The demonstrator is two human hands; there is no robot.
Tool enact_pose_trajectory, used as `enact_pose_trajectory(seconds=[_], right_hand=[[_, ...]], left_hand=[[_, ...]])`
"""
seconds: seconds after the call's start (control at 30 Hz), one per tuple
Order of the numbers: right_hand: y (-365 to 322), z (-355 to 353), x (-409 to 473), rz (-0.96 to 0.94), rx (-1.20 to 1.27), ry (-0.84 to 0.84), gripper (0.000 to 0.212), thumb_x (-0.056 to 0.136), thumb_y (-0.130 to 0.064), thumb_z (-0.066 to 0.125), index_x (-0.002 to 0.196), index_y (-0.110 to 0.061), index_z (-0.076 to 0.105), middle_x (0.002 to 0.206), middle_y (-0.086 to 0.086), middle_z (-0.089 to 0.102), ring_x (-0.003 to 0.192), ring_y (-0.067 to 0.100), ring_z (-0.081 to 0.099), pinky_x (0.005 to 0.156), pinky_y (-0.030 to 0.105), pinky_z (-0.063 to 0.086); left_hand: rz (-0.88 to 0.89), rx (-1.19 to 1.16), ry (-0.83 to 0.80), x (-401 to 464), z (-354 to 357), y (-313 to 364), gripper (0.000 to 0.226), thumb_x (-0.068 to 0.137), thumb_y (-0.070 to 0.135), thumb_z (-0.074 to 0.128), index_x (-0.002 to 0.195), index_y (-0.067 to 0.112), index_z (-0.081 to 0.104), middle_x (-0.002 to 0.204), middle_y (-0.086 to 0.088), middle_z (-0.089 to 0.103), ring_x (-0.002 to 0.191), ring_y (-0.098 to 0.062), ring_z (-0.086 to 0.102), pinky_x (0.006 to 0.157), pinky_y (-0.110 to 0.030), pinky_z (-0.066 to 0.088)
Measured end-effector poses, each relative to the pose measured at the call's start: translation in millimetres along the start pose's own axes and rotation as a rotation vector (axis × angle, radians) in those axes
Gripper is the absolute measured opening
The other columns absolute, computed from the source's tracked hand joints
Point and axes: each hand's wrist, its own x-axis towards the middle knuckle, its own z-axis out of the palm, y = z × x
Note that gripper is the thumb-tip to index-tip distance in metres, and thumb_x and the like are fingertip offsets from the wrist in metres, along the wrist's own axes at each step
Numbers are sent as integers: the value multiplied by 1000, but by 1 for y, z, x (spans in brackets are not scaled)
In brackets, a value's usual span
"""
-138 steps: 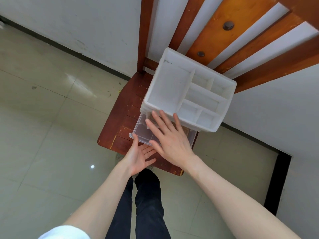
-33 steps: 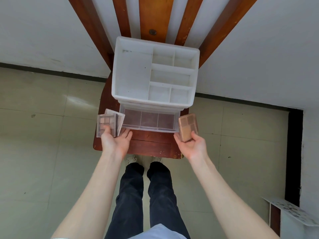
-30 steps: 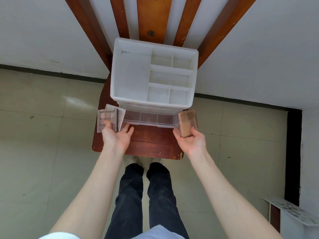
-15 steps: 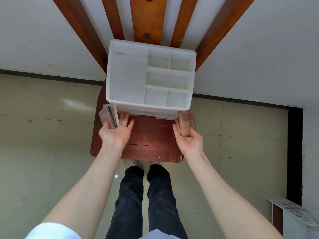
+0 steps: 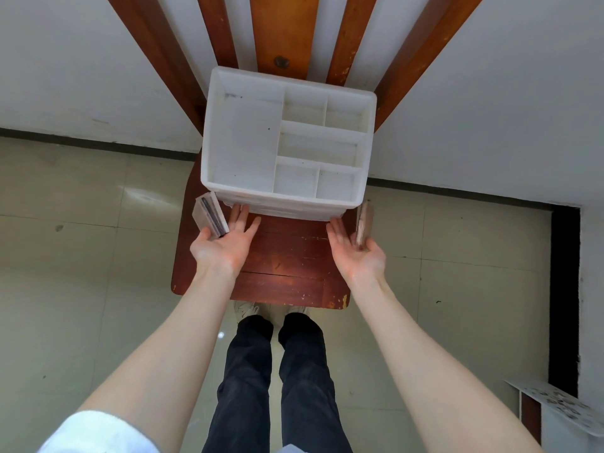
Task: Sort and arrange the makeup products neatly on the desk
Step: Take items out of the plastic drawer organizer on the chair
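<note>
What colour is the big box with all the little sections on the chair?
White. The box shows best in the head view, the only one here.

The white organizer (image 5: 287,142) blocks the chair's (image 5: 287,273) back half; bare seat lies open before it.

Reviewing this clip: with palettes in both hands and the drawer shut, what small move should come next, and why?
Probably lift the right hand and set its brown palette into the white organizer: every top compartment looks empty, and the left hand holds palettes too.
</note>
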Motion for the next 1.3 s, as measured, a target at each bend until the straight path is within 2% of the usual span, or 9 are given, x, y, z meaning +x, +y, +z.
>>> enact_pose_trajectory(seconds=[0.3,0.43,0.53,0.63,0.73,0.8,0.97,1.1,1.3], right_hand=[[-18,-9,-7,-41,-266,-24,22,102,-17,32,98,1,45,135,28,45,128,39,43,111,47,30],[-28,-21,-37,-30,-529,13,19,100,-15,37,86,-5,45,127,28,52,121,37,51,106,45,38],[-34,-31,-76,-59,-852,19,18,102,-15,33,107,-2,44,107,22,59,104,33,60,99,42,42],[-40,-42,-115,-284,-1365,64,18,101,-18,39,113,-7,48,109,16,62,99,28,63,94,39,48],[-49,-52,-158,-623,-1622,163,15,96,-21,50,88,-8,53,93,11,64,86,27,61,76,36,51],[-56,-61,-186,-785,-1551,197,21,94,-20,52,76,-14,46,78,2,56,73,19,52,60,26,42],[-60,-99,-247,-826,-892,104,6,95,-10,51,91,-7,50,98,10,63,91,18,62,85,36,52],[-63,-152,-299,-837,-497,62,9,96,-11,49,100,-4,52,105,13,62,97,23,62,82,36,53],[-94,-249,-391,-997,-93,108,10,97,-14,46,96,-10,55,96,10,63,88,23,62,86,42,49]], left_hand=[[-29,109,9,-10,-8,11,46,101,26,23,137,-2,29,137,-29,40,132,-39,34,111,-52,22],[-63,516,124,-36,-28,20,41,101,25,26,126,-4,40,133,-27,46,127,-38,42,106,-48,33],[-73,899,112,-59,-36,26,37,100,22,31,132,6,40,116,-18,58,120,-37,49,96,-45,39],[-80,1199,18,-88,-30,24,32,99,21,39,128,9,44,108,-10,62,106,-28,58,93,-40,41],[-90,1406,-133,-116,-16,14,30,97,19,45,125,9,48,116,-11,62,105,-25,60,92,-38,43],[-94,1522,-232,-132,-6,1,28,96,18,47,122,9,49,115,-11,63,104,-26,61,90,-37,44],[-156,1808,-516,-182,9,-43,23,94,25,51,113,13,56,109,-8,67,102,-22,62,91,-35,45],[-213,1938,-679,-228,2,-82,25,90,31,55,107,14,62,99,-5,72,96,-18,65,88,-32,46],[-317,2248,-1003,-308,-46,-186,24,90,33,56,95,12,66,98,-9,70,91,-18,66,71,-21,49]])
